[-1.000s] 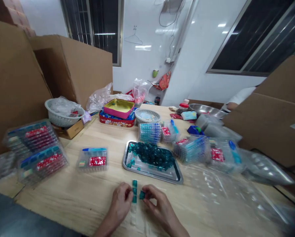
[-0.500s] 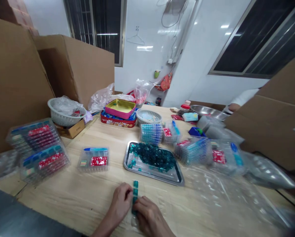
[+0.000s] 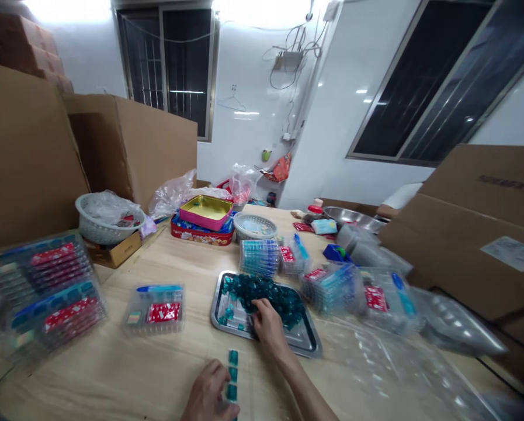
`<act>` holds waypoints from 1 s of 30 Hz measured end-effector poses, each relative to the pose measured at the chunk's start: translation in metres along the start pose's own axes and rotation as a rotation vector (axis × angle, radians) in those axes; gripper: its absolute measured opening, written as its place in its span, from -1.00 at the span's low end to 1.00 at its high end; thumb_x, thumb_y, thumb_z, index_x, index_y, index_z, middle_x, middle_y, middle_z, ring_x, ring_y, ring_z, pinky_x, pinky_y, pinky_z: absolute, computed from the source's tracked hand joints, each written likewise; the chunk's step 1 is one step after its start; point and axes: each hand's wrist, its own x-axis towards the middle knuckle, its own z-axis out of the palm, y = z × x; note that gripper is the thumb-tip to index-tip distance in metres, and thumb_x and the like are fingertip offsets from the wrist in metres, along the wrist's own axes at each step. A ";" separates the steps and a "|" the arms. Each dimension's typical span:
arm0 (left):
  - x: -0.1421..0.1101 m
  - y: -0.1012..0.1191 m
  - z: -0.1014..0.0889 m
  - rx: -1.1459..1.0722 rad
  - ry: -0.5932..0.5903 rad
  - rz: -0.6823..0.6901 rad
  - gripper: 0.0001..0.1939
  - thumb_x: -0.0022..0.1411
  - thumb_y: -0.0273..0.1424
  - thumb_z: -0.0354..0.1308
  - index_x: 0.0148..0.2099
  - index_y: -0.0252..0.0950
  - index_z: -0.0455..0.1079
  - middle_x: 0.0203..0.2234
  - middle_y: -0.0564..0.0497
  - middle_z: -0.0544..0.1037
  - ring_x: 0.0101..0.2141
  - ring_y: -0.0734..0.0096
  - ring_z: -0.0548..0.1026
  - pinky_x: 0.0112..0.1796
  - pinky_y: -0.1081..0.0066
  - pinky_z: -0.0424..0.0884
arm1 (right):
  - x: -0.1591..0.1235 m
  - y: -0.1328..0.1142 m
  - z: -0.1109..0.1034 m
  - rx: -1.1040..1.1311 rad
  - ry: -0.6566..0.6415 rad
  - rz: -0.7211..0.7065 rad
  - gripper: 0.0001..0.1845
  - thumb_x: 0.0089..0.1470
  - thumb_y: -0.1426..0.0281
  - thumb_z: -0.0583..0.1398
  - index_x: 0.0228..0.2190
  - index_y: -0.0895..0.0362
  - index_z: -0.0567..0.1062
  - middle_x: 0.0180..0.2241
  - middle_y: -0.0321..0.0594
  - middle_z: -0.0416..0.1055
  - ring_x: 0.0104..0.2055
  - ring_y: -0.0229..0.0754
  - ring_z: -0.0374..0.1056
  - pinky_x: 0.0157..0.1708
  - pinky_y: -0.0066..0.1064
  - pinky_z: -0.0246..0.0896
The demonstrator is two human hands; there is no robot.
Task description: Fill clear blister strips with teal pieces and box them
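Observation:
My right hand [image 3: 269,328] reaches over the near rim of a metal tray [image 3: 318,349]. Its fingers are bent and drawn together at the edge of a heap of shiny teal pieces [image 3: 283,301]; whatever lies between the fingertips is hidden. Closer to me, my left hand [image 3: 209,393] rests on the wooden table with curled fingers. Its thumb and fingertips close on the lower part of a narrow clear strip carrying a row of square teal pieces [image 3: 232,374]. The bottom of that row runs out of view.
Left of the tray lies a clear blister pack [image 3: 156,310] with a blue pen and red card. Stacked packs [image 3: 54,310] stand farther left, others [image 3: 332,286] behind and right of the tray. Plastic sheeting [image 3: 375,362] covers the right side. Baskets, tins and cardboard boxes [image 3: 463,216] surround the table.
My right hand has left the strip and moved forward to the heap in the tray. My left hand stays beside the strip. The camera view has tilted upward.

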 end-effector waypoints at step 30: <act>-0.002 0.031 -0.010 -0.905 0.113 -0.226 -0.77 -0.12 -0.36 0.29 -0.43 -0.43 0.45 -0.60 0.03 0.46 -0.59 0.54 0.36 -0.54 0.52 0.29 | -0.100 -0.056 -0.003 1.124 -0.296 0.213 -0.70 -0.19 0.23 0.34 -0.38 0.13 0.51 -0.42 -0.31 0.30 -0.54 -0.32 0.30 -0.54 -0.48 0.23</act>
